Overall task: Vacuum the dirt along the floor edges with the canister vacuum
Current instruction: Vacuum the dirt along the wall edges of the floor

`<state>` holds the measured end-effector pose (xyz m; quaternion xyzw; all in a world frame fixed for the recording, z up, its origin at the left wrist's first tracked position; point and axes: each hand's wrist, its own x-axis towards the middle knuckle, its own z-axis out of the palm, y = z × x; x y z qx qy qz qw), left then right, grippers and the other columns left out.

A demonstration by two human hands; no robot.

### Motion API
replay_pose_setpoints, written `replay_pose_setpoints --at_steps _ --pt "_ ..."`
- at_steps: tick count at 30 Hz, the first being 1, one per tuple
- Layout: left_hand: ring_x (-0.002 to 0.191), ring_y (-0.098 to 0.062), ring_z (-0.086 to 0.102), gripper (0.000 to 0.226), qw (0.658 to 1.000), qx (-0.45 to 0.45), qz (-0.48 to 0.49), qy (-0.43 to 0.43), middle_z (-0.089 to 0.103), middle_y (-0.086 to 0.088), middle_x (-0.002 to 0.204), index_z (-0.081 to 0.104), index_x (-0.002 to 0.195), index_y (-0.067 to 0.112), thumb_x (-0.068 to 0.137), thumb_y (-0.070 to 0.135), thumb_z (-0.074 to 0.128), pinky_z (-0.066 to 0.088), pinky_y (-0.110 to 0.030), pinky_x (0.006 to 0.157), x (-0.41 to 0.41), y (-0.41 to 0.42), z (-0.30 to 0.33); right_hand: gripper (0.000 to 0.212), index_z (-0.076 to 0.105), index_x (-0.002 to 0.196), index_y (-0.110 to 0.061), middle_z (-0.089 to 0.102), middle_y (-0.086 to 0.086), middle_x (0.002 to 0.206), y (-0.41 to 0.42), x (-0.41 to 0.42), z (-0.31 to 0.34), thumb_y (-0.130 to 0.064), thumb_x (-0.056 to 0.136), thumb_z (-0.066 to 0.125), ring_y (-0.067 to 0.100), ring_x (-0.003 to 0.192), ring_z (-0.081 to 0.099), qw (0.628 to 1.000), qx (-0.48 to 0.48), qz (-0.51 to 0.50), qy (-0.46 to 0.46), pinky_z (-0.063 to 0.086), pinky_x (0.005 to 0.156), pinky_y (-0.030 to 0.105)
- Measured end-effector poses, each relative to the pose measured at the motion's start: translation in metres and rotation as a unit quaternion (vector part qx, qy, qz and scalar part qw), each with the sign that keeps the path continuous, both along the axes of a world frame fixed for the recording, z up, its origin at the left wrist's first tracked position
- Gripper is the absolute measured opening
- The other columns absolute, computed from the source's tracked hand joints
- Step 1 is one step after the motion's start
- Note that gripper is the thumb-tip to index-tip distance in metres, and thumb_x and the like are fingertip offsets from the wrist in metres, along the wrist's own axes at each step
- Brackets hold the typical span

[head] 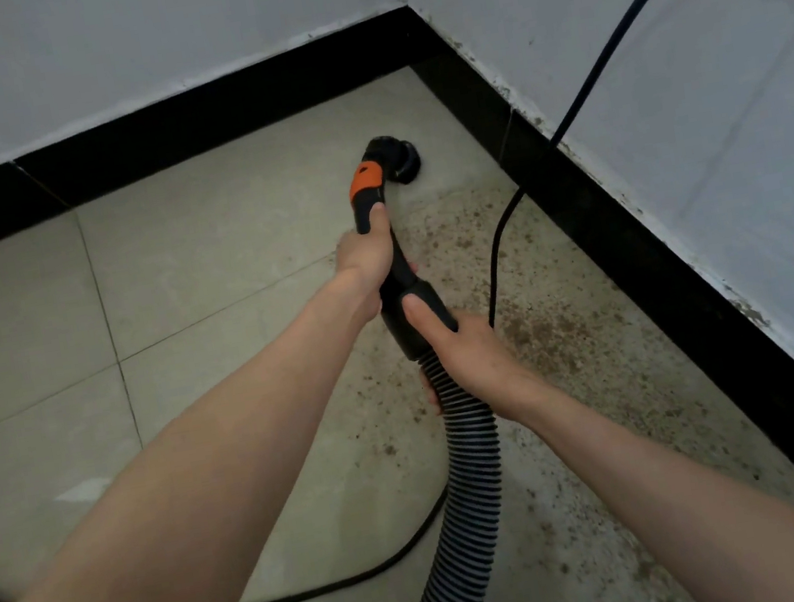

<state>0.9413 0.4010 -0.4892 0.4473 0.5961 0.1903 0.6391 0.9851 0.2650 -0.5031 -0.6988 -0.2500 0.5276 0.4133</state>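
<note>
Fingers of both hands clamp round the black-and-orange vacuum nozzle handle (381, 230): left hand (365, 259) farther up, right hand (466, 357) nearer, at the ribbed black hose (464, 446); brown dirt (541, 335) speckles the floor right.

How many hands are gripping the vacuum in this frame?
2. The left hand holds the black wand just below the orange collar; the right hand holds the cuff where the ribbed hose joins.

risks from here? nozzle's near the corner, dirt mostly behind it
1. The black cord lies across the dirt patch by the right baseboard; the nozzle could snag or suck it.
2. With the left hand and right hand steering the hose, it may drag through the dirt and spread it.
</note>
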Motion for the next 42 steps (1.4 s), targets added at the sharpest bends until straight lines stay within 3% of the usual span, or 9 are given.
replay_pose_setpoints --at_steps 2,4,6,13,19,26,31,38,42 --pt "0.058 -0.020 0.062 0.049 0.999 0.008 0.036 0.003 0.063 -0.012 0.081 0.051 0.115 -0.001 0.097 0.044 0.044 0.053 -0.025 0.051 -0.020 0.003 0.006 0.062 0.058 0.087 -0.004 0.061 0.007 0.052 0.004 -0.009 0.005 -0.065 0.088 0.053 0.020 0.041 0.059 0.999 0.003 0.039 0.029 0.048 0.042 0.026" --pt "0.052 -0.018 0.060 0.045 0.997 0.006 0.083 -0.008 0.060 -0.010 0.079 0.047 0.120 0.000 0.098 0.039 0.045 0.049 -0.021 0.042 -0.043 0.004 0.012 0.061 0.057 0.088 -0.004 0.061 0.007 0.053 0.006 -0.022 0.010 -0.065 0.088 0.054 0.020 0.041 0.058 0.996 0.005 0.076 0.047 0.048 0.042 0.026" --pt "0.050 -0.017 0.058 0.042 0.992 -0.005 0.127 -0.014 0.057 -0.008 0.076 0.044 0.122 0.002 0.098 0.036 0.045 0.049 -0.022 0.042 -0.068 0.003 0.018 0.058 0.056 0.091 -0.006 0.061 0.006 0.052 0.004 -0.038 0.013 -0.064 0.088 0.056 0.019 0.042 0.058 0.992 0.005 0.109 0.061 0.049 0.041 0.027" --pt "0.050 -0.015 0.061 0.037 0.979 -0.039 0.199 0.011 0.057 -0.006 0.080 0.040 0.112 0.011 0.098 0.046 0.042 0.046 -0.020 0.041 -0.131 -0.040 0.007 0.051 0.053 0.089 -0.011 0.060 0.000 0.050 -0.032 -0.071 0.013 -0.061 0.089 0.058 0.015 0.040 0.057 0.979 -0.013 0.200 0.048 0.047 0.041 0.025" --pt "0.058 -0.018 0.061 0.049 0.978 -0.070 0.197 -0.021 0.056 -0.006 0.081 0.041 0.126 0.008 0.098 0.047 0.041 0.047 -0.024 0.046 -0.115 -0.054 0.007 0.054 0.056 0.094 -0.007 0.064 0.002 0.056 -0.048 -0.059 0.024 -0.060 0.085 0.061 0.018 0.046 0.061 0.986 -0.034 0.158 0.027 0.050 0.046 0.027" --pt "0.058 -0.020 0.060 0.041 0.981 -0.085 0.174 -0.030 0.056 -0.007 0.079 0.043 0.111 0.010 0.098 0.049 0.040 0.050 -0.028 0.052 -0.097 -0.070 0.002 0.046 0.056 0.097 -0.009 0.064 0.006 0.075 -0.057 -0.052 0.026 -0.052 0.086 0.065 0.020 0.055 0.065 0.992 -0.028 0.119 0.001 0.054 0.047 0.032" --pt "0.057 -0.020 0.057 0.044 0.984 -0.086 0.147 -0.045 0.054 -0.007 0.076 0.045 0.116 0.005 0.099 0.046 0.040 0.049 -0.030 0.052 -0.087 -0.069 0.003 0.049 0.061 0.093 -0.006 0.063 0.002 0.066 -0.053 -0.054 0.025 -0.054 0.085 0.065 0.016 0.043 0.060 0.994 -0.030 0.088 -0.052 0.051 0.043 0.028" --pt "0.055 -0.020 0.054 0.046 0.990 -0.092 0.095 -0.056 0.053 -0.008 0.073 0.045 0.117 0.004 0.098 0.046 0.040 0.049 -0.032 0.055 -0.065 -0.064 0.001 0.040 0.059 0.081 -0.012 0.061 -0.006 0.047 -0.054 -0.042 0.020 -0.052 0.086 0.065 0.016 0.040 0.059 0.997 -0.029 0.042 -0.051 0.046 0.039 0.024" --pt "0.054 -0.021 0.054 0.044 0.993 -0.085 0.066 -0.052 0.053 -0.009 0.070 0.045 0.112 0.004 0.098 0.046 0.040 0.048 -0.031 0.052 -0.051 -0.059 -0.001 0.042 0.059 0.078 -0.012 0.061 -0.003 0.052 -0.051 -0.037 0.016 -0.053 0.084 0.066 0.018 0.040 0.059 0.998 -0.035 0.008 -0.051 0.047 0.039 0.025"
